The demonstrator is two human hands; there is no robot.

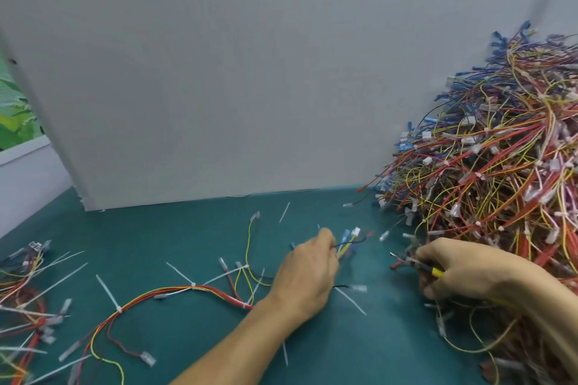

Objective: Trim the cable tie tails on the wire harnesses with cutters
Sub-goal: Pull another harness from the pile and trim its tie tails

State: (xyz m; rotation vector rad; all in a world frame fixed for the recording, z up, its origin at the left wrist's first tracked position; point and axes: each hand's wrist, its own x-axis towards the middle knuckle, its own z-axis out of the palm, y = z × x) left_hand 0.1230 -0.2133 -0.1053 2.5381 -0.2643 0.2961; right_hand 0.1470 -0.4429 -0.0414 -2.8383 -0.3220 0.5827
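Teal counter (187, 228) carries a harness (345, 247) at centre; the left hand (308, 272) pinches its connector end, the right hand (469, 272) grips cutters (416, 263) (yellow-handled) beside the pile (500, 166) at right.

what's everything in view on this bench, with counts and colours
table: one, teal, under everything
panel: one, pale grey, standing at the back
wire heap: one, red, yellow and blue, right side
wire bundle: one, mixed colours, left edge
harness: one, red, yellow and orange, white ties, centre left
loose ties: several, white, scattered on the table
cutters: one, yellow handle, in right hand
left hand: one, holds the harness's plug ends
right hand: one, holds the cutters beside the heap
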